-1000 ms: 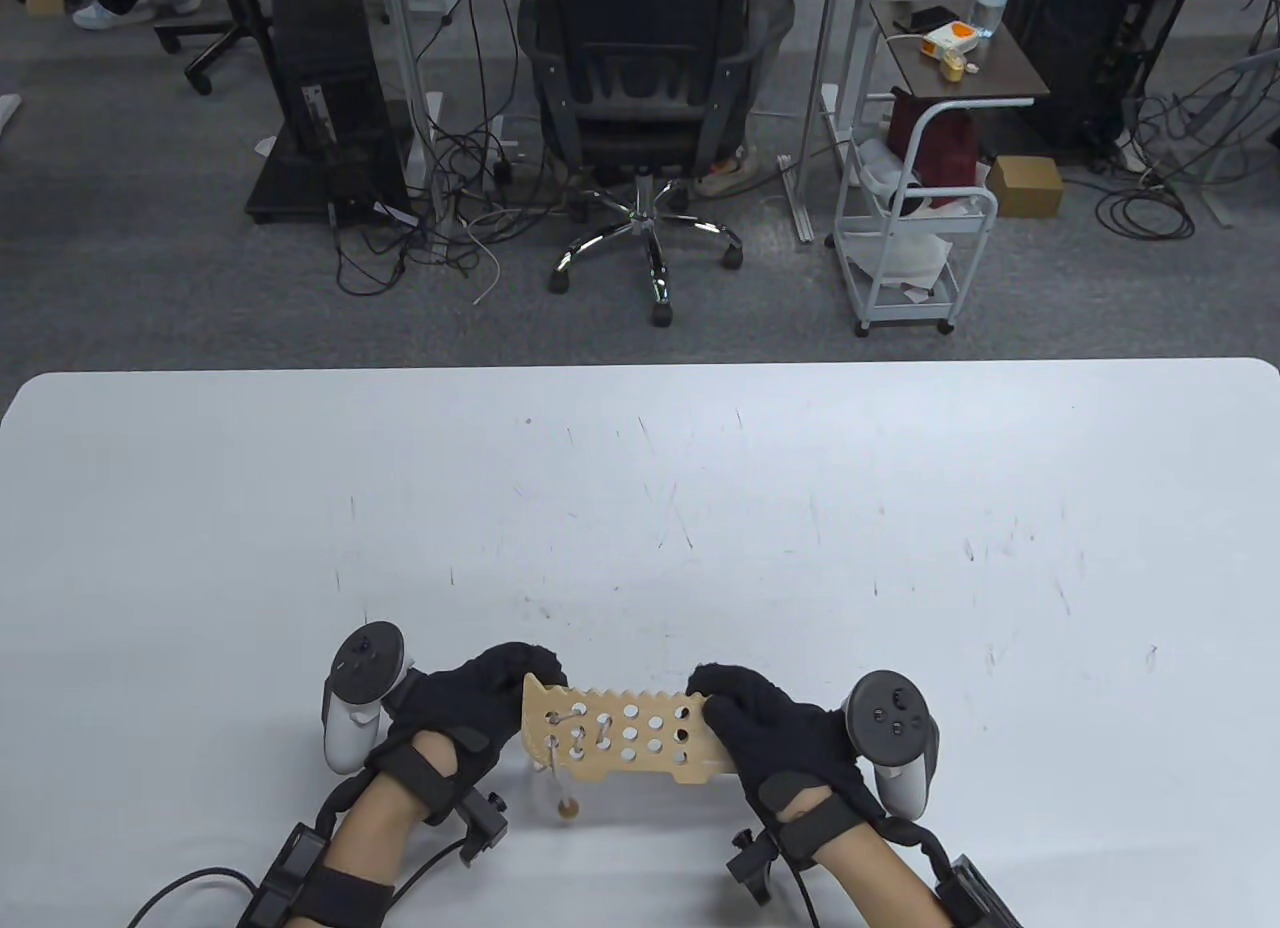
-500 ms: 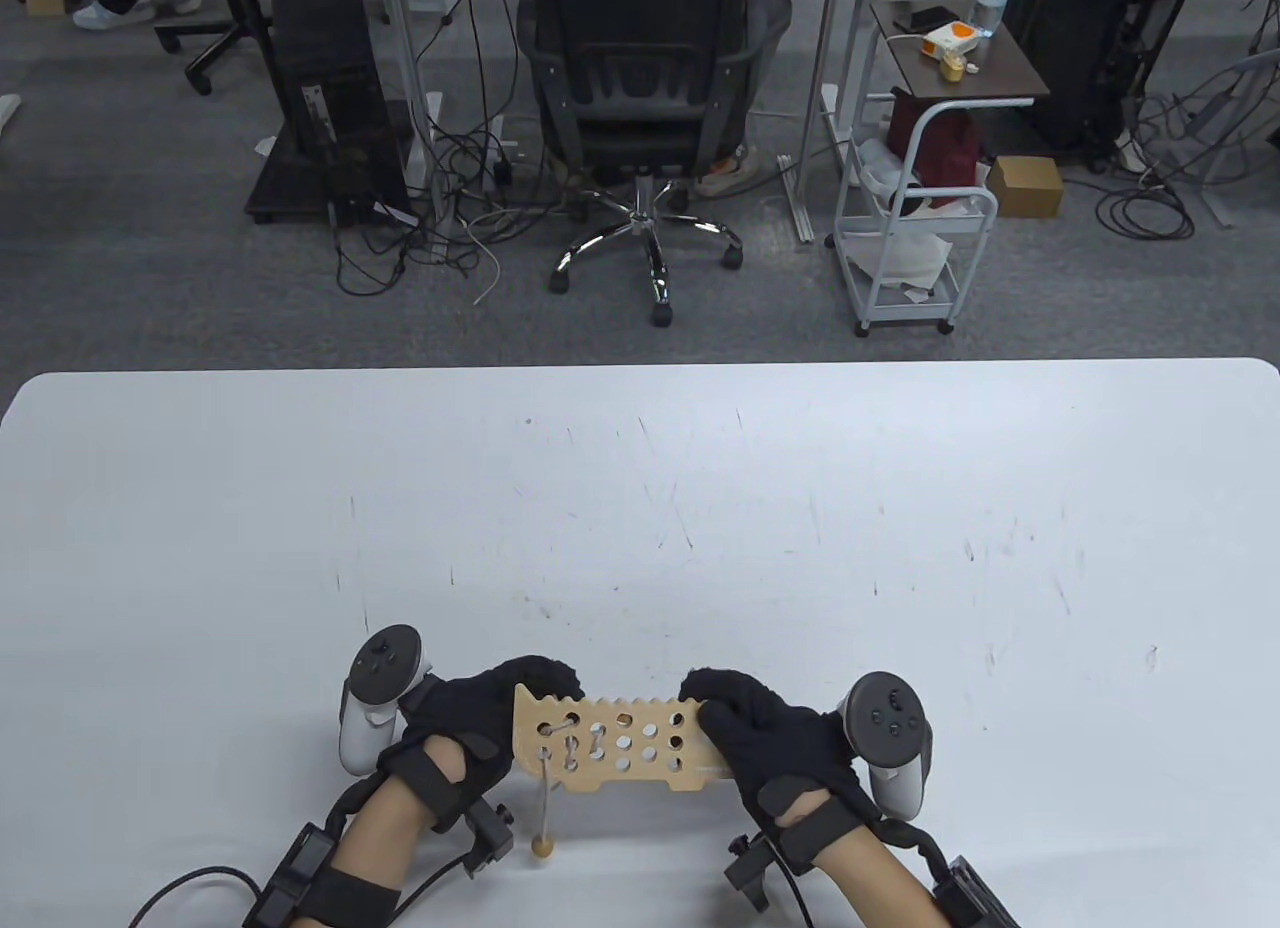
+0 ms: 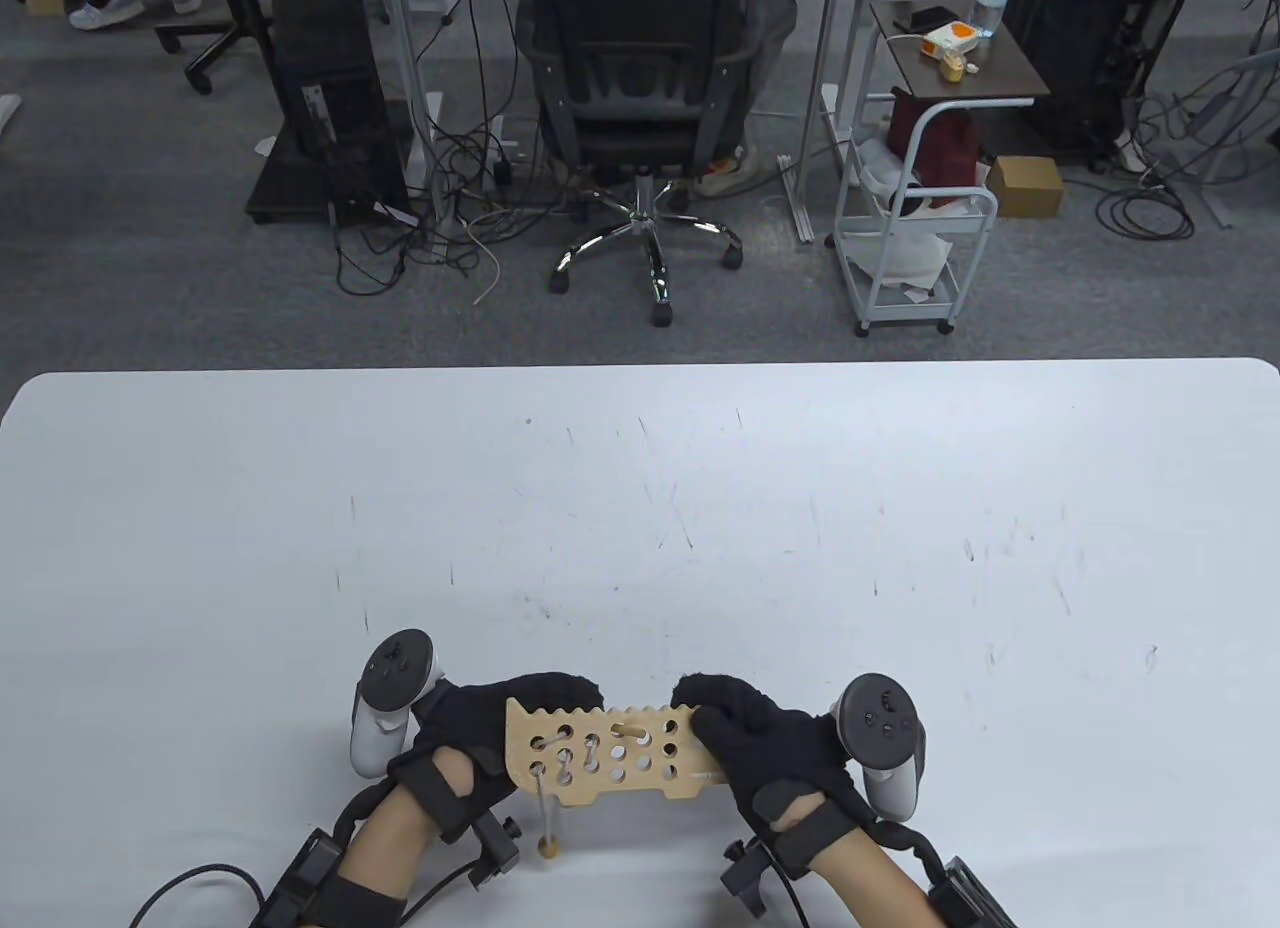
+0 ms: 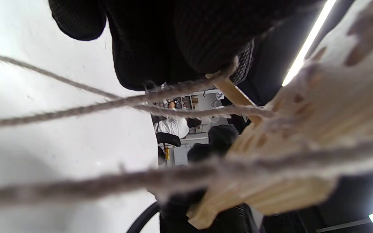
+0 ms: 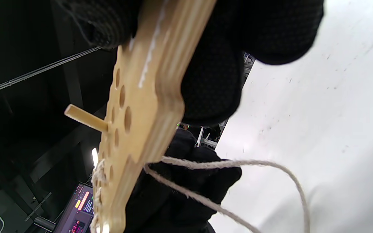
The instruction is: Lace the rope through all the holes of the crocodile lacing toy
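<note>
- A wooden crocodile lacing toy (image 3: 612, 761) is held just above the white table (image 3: 640, 488), close to the middle of its near edge, with one gloved hand at each end.
- The left hand (image 3: 480, 728) grips the end where the rope (image 3: 545, 803) is already laced; its fingers curl over the toothed far edge.
- The right hand (image 3: 765, 743) clasps the opposite, unlaced end, fingers wrapped round the board.
- In the right wrist view a wooden needle (image 5: 86, 118) pokes through a hole near the board's middle, with loose rope trailing below.
- A short tail of rope hangs from the laced end and finishes in a small wooden bead (image 3: 546, 848).
- Only the holes nearest the left hand appear threaded; most look still open.
- The board looks stiff, thin and light, best held by its ends or edges so the holes stay clear.
- The rope looks soft and limp; the stiff needle seems the surer place to take hold.
</note>
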The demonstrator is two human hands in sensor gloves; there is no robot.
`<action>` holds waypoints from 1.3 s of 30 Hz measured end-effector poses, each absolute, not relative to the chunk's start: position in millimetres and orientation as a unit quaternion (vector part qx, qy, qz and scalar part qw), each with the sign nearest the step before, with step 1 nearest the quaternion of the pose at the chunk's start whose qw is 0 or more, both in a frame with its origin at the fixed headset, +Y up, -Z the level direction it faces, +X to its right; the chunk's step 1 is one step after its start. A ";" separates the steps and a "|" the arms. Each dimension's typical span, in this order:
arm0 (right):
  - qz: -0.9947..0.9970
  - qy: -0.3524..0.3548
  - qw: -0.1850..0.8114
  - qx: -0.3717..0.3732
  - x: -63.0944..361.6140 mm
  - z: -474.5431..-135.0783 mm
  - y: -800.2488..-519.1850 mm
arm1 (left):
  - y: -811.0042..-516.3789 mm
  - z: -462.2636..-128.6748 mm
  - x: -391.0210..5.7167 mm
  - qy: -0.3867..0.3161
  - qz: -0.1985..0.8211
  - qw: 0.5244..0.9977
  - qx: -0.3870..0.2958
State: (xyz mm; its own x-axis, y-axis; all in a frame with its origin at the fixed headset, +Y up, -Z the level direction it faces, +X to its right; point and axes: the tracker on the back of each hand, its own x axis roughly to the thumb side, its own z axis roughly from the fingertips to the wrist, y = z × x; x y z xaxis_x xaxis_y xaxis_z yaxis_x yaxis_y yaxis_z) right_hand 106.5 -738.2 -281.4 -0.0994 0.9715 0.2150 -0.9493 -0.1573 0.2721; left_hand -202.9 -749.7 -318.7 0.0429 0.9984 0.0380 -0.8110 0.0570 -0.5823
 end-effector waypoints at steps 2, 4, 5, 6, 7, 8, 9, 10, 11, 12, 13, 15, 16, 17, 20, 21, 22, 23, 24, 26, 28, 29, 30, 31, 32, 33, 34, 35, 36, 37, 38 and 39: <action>0.744 0.029 0.644 0.174 106.8 -281.2 -737.2 | -749.9 -318.3 -201.5 -0.231 0.661 0.679 -0.218; 0.744 0.029 0.645 0.173 106.6 -281.1 -737.0 | -750.5 -317.5 -200.0 -0.236 0.675 0.661 -0.227; 0.743 0.030 0.646 0.173 106.4 -281.0 -736.7 | -750.6 -317.3 -199.4 -0.238 0.681 0.654 -0.229; 0.743 0.030 0.646 0.173 106.3 -281.0 -736.7 | -750.4 -316.8 -198.6 -0.240 0.687 0.646 -0.232; 0.743 0.030 0.646 0.173 106.2 -280.9 -736.4 | -750.0 -316.4 -198.1 -0.242 0.689 0.642 -0.234; 0.743 0.030 0.646 0.173 106.0 -280.8 -736.4 | -750.0 -316.0 -197.3 -0.245 0.692 0.636 -0.239; 0.744 0.030 0.645 0.173 105.8 -280.8 -736.3 | -749.6 -315.2 -196.2 -0.249 0.696 0.627 -0.245; 0.744 0.030 0.644 0.174 105.6 -280.8 -736.3 | -749.6 -314.6 -194.9 -0.253 0.699 0.620 -0.251; 0.745 0.030 0.644 0.174 105.4 -280.8 -736.2 | -749.5 -314.2 -194.3 -0.255 0.701 0.616 -0.254; 0.746 0.030 0.642 0.174 105.1 -280.8 -736.3 | -749.5 -313.6 -193.0 -0.258 0.704 0.609 -0.257; 0.747 0.030 0.641 0.173 105.0 -280.7 -736.3 | -749.5 -313.2 -191.9 -0.261 0.707 0.604 -0.261; 0.755 0.026 0.631 0.176 104.1 -280.5 -735.8 | -749.7 -311.7 -189.2 -0.269 0.713 0.588 -0.272; 0.758 0.024 0.627 0.178 103.8 -280.4 -735.4 | -749.9 -311.2 -188.2 -0.271 0.717 0.580 -0.276; 0.762 0.022 0.622 0.180 103.3 -280.1 -734.8 | -750.1 -310.7 -187.0 -0.273 0.721 0.571 -0.281; 0.769 0.016 0.612 0.184 102.4 -279.1 -733.1 | -750.6 -309.8 -185.5 -0.274 0.729 0.557 -0.287; 0.770 0.015 0.611 0.183 102.4 -278.9 -732.7 | -750.4 -309.8 -185.4 -0.274 0.730 0.557 -0.287; 0.771 0.015 0.610 0.184 102.5 -279.0 -732.6 | -750.3 -309.7 -185.1 -0.274 0.730 0.556 -0.287; 0.771 0.013 0.609 0.184 102.6 -279.1 -732.8 | -749.5 -309.2 -184.7 -0.274 0.730 0.556 -0.288; 0.771 0.013 0.610 0.183 102.8 -279.1 -732.8 | -749.5 -309.2 -184.8 -0.272 0.729 0.558 -0.288; 0.763 0.015 0.620 0.184 103.9 -279.6 -733.6 | -749.4 -309.5 -186.5 -0.267 0.726 0.566 -0.284; 0.754 0.015 0.630 0.185 104.6 -279.8 -733.4 | -750.4 -310.8 -188.9 -0.259 0.722 0.578 -0.278; 0.754 0.013 0.629 0.186 104.9 -279.9 -732.9 | -751.0 -311.2 -189.9 -0.255 0.722 0.581 -0.276; 0.756 0.011 0.628 0.187 105.3 -279.9 -732.4 | -751.5 -311.7 -190.7 -0.252 0.722 0.583 -0.275; 0.756 0.010 0.628 0.187 105.4 -279.9 -732.4 | -752.1 -312.3 -191.6 -0.248 0.722 0.585 -0.273; 0.755 0.009 0.629 0.187 105.5 -279.9 -732.3 | -752.3 -312.7 -192.6 -0.244 0.722 0.587 -0.271; 0.754 0.009 0.629 0.186 105.6 -279.9 -732.4 | -752.4 -313.0 -193.5 -0.241 0.722 0.591 -0.268; 0.755 0.008 0.629 0.186 105.7 -280.0 -732.4 | -752.4 -313.3 -194.4 -0.237 0.721 0.595 -0.265; 0.755 0.008 0.629 0.185 106.0 -280.0 -732.3 | -752.4 -313.5 -195.7 -0.232 0.720 0.600 -0.260; 0.756 0.007 0.629 0.184 106.3 -280.1 -732.3 | -752.4 -313.8 -196.8 -0.229 0.720 0.603 -0.256; 0.756 0.007 0.628 0.182 106.6 -280.0 -732.1 | -752.4 -314.3 -198.4 -0.223 0.721 0.607 -0.250; 0.757 0.006 0.628 0.179 107.0 -280.2 -732.1 | -752.2 -314.8 -200.5 -0.216 0.722 0.611 -0.242; 0.759 0.006 0.627 0.177 107.4 -280.1 -731.7 | -752.0 -315.5 -202.4 -0.211 0.723 0.614 -0.234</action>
